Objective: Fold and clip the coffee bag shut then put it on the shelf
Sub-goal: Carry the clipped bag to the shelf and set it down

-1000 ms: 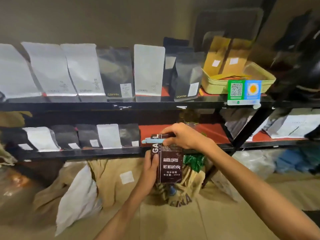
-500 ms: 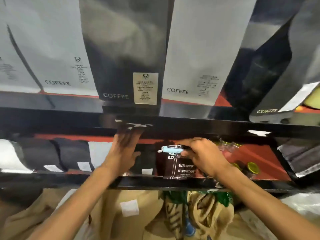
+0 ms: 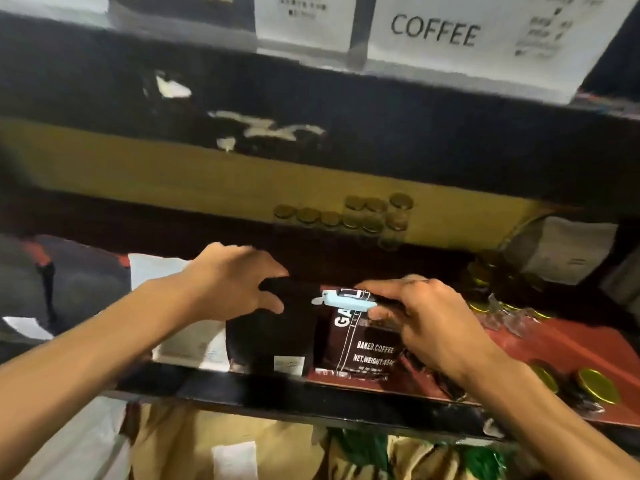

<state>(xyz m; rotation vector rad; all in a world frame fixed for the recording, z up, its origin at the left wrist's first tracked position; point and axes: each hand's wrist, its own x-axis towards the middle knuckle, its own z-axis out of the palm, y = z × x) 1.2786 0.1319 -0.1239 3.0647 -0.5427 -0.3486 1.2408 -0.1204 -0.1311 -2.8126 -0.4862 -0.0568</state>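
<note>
The coffee bag (image 3: 353,344) stands upright on the shelf (image 3: 311,393), folded top pinched by the pale blue clip (image 3: 346,301), so only letting go looks left. The right hand (image 3: 426,323) grips its top; the left hand (image 3: 228,282), fingers spread, now steadies the black bag (image 3: 273,327) beside it, and the view has closed in.

A coffee shop's stockroom or storage area is suggested: black metal shelving (image 3: 311,400) is stocked with pouches marked COFFEE (image 3: 485,32), gold-lidded jars (image 3: 599,386), and burlap sacks (image 3: 242,445) beneath.
</note>
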